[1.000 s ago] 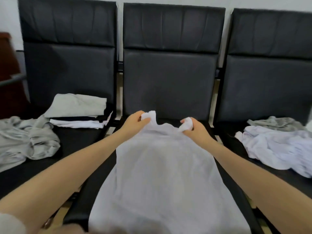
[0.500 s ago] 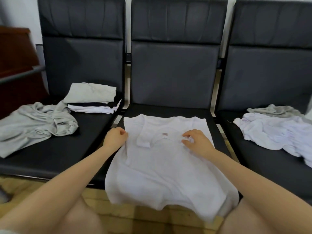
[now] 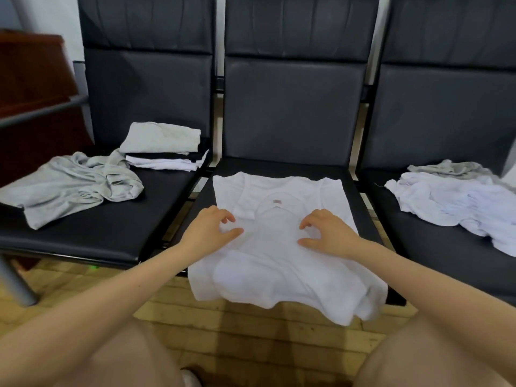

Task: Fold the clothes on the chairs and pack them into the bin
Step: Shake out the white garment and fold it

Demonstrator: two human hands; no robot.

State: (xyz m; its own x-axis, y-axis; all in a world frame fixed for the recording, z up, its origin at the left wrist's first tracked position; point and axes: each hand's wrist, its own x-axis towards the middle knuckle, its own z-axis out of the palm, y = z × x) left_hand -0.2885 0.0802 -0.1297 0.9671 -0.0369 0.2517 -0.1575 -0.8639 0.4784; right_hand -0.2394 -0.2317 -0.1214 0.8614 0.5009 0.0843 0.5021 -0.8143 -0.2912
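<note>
I see the white shirt [image 3: 282,247] flat on the middle chair [image 3: 290,107], frame centre, left hand [image 3: 208,233] and right hand [image 3: 329,233] loose-curled on it, gripping nothing; fold step, next needs side edges pinched.

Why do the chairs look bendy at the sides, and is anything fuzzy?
Head view: the wide lens bows the outer chairs outward near the edges, while the middle chair stands straighter; the white shirt is bright, its folds pale and hard to see; both hands, left and right, look fairly sharp.
</note>
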